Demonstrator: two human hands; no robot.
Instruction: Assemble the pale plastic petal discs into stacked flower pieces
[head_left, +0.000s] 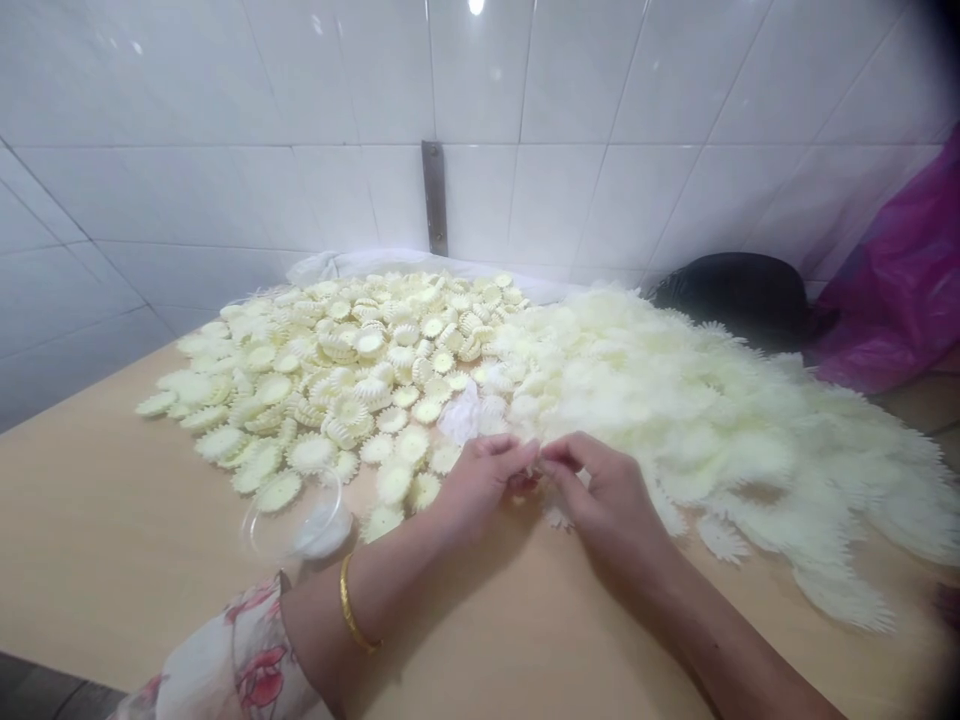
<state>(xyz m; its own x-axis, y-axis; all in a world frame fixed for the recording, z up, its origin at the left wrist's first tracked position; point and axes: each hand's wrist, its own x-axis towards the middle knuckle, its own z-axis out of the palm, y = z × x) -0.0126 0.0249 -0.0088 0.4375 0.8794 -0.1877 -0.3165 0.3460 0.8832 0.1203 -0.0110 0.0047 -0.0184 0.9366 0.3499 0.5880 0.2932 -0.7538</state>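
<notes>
Just above the table's middle, my left hand (480, 480) and my right hand (604, 490) meet fingertip to fingertip, both closed in a pinch. Whatever is between the fingers is too small and hidden to name. A pale notched piece (559, 517) shows just below the right fingers. Beyond and left of my left hand lies a heap of cream discs with scalloped edges (311, 455). To the right of my right hand spreads a pile of thin, pale yellow-green notched pieces (675, 400). A crumpled white scrap (460, 412) lies between the two piles.
A small clear tub with white contents (322, 530) stands left of my left forearm. At the back right are a black rounded object (739, 295) and a magenta plastic bag (896, 290). A tiled wall (360, 80) with a metal strip (434, 198) borders the wooden table (90, 500).
</notes>
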